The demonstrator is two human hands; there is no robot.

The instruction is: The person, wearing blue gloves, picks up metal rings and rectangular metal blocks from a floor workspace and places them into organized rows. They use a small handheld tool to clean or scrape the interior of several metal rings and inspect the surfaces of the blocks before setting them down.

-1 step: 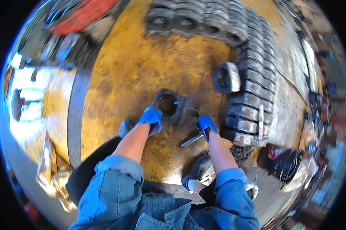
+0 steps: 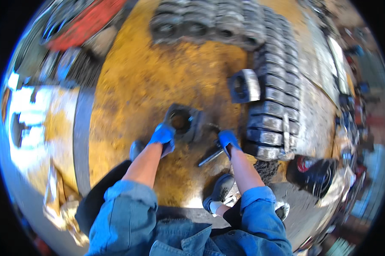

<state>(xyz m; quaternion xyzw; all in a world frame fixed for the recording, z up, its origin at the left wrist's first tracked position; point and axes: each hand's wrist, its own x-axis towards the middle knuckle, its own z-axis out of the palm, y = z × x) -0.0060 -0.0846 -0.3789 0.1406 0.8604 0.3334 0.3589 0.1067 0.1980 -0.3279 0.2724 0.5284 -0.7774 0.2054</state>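
On the stained yellow work surface lies a dark, square-sided metal block (image 2: pixel 195 128) with a round bore through it. My left hand (image 2: pixel 162 135), in a blue glove, grips its near left corner; some of the fingers are hidden. To the right of the block, my blue-gloved right hand (image 2: pixel 228 139) is closed around a dark tool with a silver rod (image 2: pixel 210 158) that points down to the left. A thin dark tip shows beyond the hand toward the block. Motion blur hides the tool's exact kind.
A similar block with a bright curved face (image 2: pixel 253 85) stands to the right. Long rows of dark metal blocks (image 2: pixel 271 111) line the right and far sides, with a loose bar (image 2: pixel 286 132) on them. A black bucket (image 2: pixel 309 175) is at lower right. My shoe (image 2: pixel 221 188) is near.
The whole view has shifted a little, so the rows and block appear farther left. Both hands keep their hold, with little visible movement against the block.
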